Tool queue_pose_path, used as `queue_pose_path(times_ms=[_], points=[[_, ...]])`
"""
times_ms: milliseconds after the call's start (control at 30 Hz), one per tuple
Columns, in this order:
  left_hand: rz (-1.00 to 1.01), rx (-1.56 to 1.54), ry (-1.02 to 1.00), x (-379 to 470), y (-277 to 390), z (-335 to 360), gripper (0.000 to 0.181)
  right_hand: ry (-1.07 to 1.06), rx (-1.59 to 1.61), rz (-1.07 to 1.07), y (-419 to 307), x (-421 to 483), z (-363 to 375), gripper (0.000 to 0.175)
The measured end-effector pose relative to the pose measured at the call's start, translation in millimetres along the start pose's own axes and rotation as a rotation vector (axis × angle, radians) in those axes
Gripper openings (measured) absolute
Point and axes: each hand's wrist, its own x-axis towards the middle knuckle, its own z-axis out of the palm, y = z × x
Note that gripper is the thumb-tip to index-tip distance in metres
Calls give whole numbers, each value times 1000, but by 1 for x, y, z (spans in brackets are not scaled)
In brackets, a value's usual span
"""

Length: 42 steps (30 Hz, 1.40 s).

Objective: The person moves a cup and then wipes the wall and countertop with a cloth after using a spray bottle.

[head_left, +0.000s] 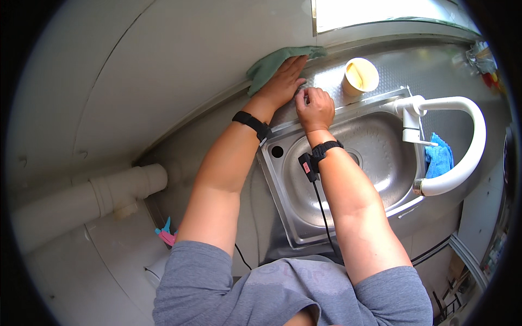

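Note:
My left hand (281,83) lies flat on a green cloth (265,67), its fingers stretched out. It presses the cloth against the lower wall (228,45), where the wall meets the steel counter. Close beside it, my right hand (317,108) rests with curled fingers behind the back rim of a stainless steel sink (387,134). Nothing shows in the right hand, though its palm side is hidden. Right of that hand, a pale yellow paper cup (361,77) stands on the textured metal counter (438,65).
A white gooseneck faucet (475,122) arches at the sink's right, with a blue cloth (438,157) behind it. At left, a thick white pipe (122,185) runs along the wall. A bright window (387,14) is above the counter. Pink and blue clips (165,234) appear lower left.

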Motion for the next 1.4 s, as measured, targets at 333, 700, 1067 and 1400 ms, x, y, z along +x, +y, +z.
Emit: queue_pose_path(times_ms=[333, 700, 1067, 1400], points=[[30, 353, 290, 18, 17, -29, 63, -32, -13, 7, -2, -1, -3, 13], [-3, 106, 250, 13, 22, -20, 67, -16, -58, -18, 0, -1, -2, 14], [-66, 337, 183, 17, 28, -16, 68, -29, -34, -19, 0, -1, -1, 17], [-65, 420, 186, 15, 25, -13, 69, -10, -28, -14, -1, -1, -1, 17]])
